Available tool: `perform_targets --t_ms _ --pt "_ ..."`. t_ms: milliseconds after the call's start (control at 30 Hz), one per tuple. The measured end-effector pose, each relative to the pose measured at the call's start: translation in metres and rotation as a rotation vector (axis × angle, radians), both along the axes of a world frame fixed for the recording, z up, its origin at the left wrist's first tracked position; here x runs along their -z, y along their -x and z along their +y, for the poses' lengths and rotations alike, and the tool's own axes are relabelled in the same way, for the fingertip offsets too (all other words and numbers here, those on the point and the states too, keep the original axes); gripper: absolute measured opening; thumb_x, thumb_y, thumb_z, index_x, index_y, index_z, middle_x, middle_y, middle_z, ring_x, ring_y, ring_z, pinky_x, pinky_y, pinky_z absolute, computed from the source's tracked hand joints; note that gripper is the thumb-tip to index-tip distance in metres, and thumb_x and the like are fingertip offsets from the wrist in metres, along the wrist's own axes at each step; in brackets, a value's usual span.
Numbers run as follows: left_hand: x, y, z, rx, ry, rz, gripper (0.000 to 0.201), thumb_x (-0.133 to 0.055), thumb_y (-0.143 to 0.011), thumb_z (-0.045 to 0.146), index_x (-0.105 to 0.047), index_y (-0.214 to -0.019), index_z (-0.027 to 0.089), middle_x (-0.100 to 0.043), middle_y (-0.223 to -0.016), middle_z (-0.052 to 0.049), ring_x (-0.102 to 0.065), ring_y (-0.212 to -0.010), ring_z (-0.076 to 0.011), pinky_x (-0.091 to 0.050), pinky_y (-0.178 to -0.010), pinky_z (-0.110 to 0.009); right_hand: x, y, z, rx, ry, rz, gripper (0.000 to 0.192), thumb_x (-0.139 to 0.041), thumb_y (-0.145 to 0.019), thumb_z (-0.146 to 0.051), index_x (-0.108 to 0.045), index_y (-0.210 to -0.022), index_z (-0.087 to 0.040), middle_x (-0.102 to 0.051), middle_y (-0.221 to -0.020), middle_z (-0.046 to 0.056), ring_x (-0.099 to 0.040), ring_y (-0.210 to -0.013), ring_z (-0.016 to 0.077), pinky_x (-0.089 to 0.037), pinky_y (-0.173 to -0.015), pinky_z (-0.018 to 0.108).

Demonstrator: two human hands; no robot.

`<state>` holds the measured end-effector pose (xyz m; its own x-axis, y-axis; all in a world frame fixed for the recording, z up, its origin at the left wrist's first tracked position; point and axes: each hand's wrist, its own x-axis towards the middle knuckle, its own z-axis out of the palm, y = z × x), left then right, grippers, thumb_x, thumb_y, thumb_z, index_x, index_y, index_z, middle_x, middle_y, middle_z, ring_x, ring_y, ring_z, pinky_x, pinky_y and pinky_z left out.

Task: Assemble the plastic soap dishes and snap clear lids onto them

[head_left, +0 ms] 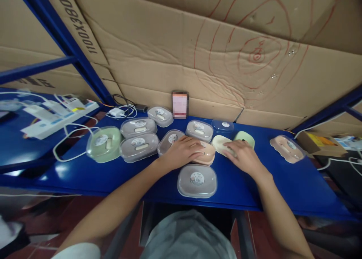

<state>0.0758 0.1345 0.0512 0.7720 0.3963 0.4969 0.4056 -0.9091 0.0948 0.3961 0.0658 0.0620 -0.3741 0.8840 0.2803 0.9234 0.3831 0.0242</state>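
Your left hand [182,150] lies flat and open on the pink soap box [205,155] mid-bench [85,176]. Your right hand [244,157] rests open-palmed on the cream box [222,142] just beside it. A grey lidded box [197,181] sits at the bench's near edge, just in front of the pink one.

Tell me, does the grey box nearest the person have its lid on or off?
On. The grey box has its clear lid seated flush all round, a round sticker on top. Neither the left hand nor the right hand touches it.
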Motion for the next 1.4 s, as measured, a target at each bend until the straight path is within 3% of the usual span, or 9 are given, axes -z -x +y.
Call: perform_targets --t_ms 167,333,433,633,800,967,1033,1167,1400 --pt "-0.003 0.001 -0.002 -0.213 -0.095 -0.071 0.025 -0.051 -0.111 0.023 -0.075 -0.106 0.019 -0.076 -0.104 -0.008 -0.071 -0.096 -0.0228 -0.051 -0.089 -0.038 0.014 0.008 0.006 0.025 0.056 -0.017 0.035 -0.052 -0.108 -0.027 -0.069 -0.137 -0.019 -0.073 -0.137 0.016 -0.067 -0.125 0.0339 -0.049 -0.102 0.049" --pt "-0.014 0.009 -0.008 0.021 0.054 0.072 0.027 -0.047 -0.112 0.023 -0.074 -0.112 0.020 -0.078 -0.106 -0.006 -0.074 -0.100 -0.0219 -0.054 -0.093 -0.037 0.003 0.029 0.001 -0.110 0.055 0.158 0.047 -0.049 -0.111 -0.037 -0.053 -0.158 -0.027 -0.060 -0.159 0.010 -0.054 -0.146 0.0292 -0.041 -0.119 0.049" --pt "-0.015 0.010 -0.009 0.071 0.141 0.142 0.027 -0.047 -0.111 0.018 -0.073 -0.121 0.020 -0.079 -0.120 -0.008 -0.073 -0.115 -0.0230 -0.051 -0.104 -0.040 0.003 0.045 0.000 -0.192 0.083 0.242 0.046 -0.052 -0.110 -0.045 -0.057 -0.154 -0.033 -0.064 -0.154 0.008 -0.059 -0.141 0.0295 -0.043 -0.118 0.050" --pt "-0.011 0.014 -0.006 0.131 0.274 0.169 0.028 -0.050 -0.112 0.025 -0.071 -0.130 0.023 -0.076 -0.137 -0.006 -0.065 -0.136 -0.0225 -0.043 -0.120 -0.042 0.002 0.045 0.000 0.014 -0.056 0.196 0.038 -0.045 -0.112 -0.035 -0.074 -0.136 -0.026 -0.078 -0.128 0.012 -0.068 -0.121 0.0315 -0.044 -0.109 0.052" --pt "-0.012 0.023 0.001 0.123 0.298 0.122 0.035 -0.052 -0.105 0.010 -0.071 -0.133 0.020 -0.074 -0.138 -0.009 -0.067 -0.132 -0.0228 -0.045 -0.120 -0.043 -0.004 0.059 -0.011 -0.306 0.159 0.236 0.042 -0.049 -0.112 -0.042 -0.063 -0.150 -0.030 -0.071 -0.144 0.008 -0.063 -0.135 0.0286 -0.042 -0.116 0.050" --pt "-0.027 0.026 -0.006 0.127 0.264 0.070 0.031 -0.049 -0.107 0.013 -0.072 -0.126 0.020 -0.076 -0.130 -0.009 -0.070 -0.125 -0.0234 -0.045 -0.119 -0.046 0.006 0.060 -0.007 -0.291 0.292 0.228 0.042 -0.040 -0.115 -0.036 -0.061 -0.151 -0.030 -0.068 -0.150 0.009 -0.056 -0.146 0.0283 -0.035 -0.121 0.056" --pt "-0.034 0.024 -0.018 0.179 0.256 0.020 0.027 -0.056 -0.109 0.031 -0.070 -0.130 0.021 -0.074 -0.134 -0.010 -0.068 -0.127 -0.0252 -0.046 -0.116 -0.044 0.008 0.054 -0.004 -0.251 0.288 0.199 0.045 -0.050 -0.112 -0.043 -0.056 -0.156 -0.031 -0.065 -0.153 0.011 -0.054 -0.147 0.0309 -0.032 -0.123 0.059" --pt "-0.031 0.009 -0.048 0.369 0.176 0.045 0.053 -0.070 -0.097 0.064 -0.070 -0.128 0.021 -0.070 -0.137 -0.014 -0.066 -0.125 -0.0307 -0.046 -0.110 -0.045 0.005 0.047 -0.004 -0.206 0.245 0.150 0.054 -0.061 -0.107 -0.043 -0.053 -0.159 -0.032 -0.066 -0.151 0.014 -0.057 -0.144 0.0339 -0.034 -0.120 0.061" --pt "-0.012 -0.007 -0.054 0.375 -0.014 0.096 0.031 -0.065 -0.105 0.049 -0.072 -0.113 0.019 -0.074 -0.112 -0.009 -0.067 -0.103 -0.0238 -0.045 -0.093 -0.038 -0.015 0.025 -0.012 -0.150 0.261 0.230 0.038 -0.059 -0.105 -0.034 -0.067 -0.142 -0.035 -0.073 -0.140 0.007 -0.065 -0.133 0.0322 -0.037 -0.119 0.060"
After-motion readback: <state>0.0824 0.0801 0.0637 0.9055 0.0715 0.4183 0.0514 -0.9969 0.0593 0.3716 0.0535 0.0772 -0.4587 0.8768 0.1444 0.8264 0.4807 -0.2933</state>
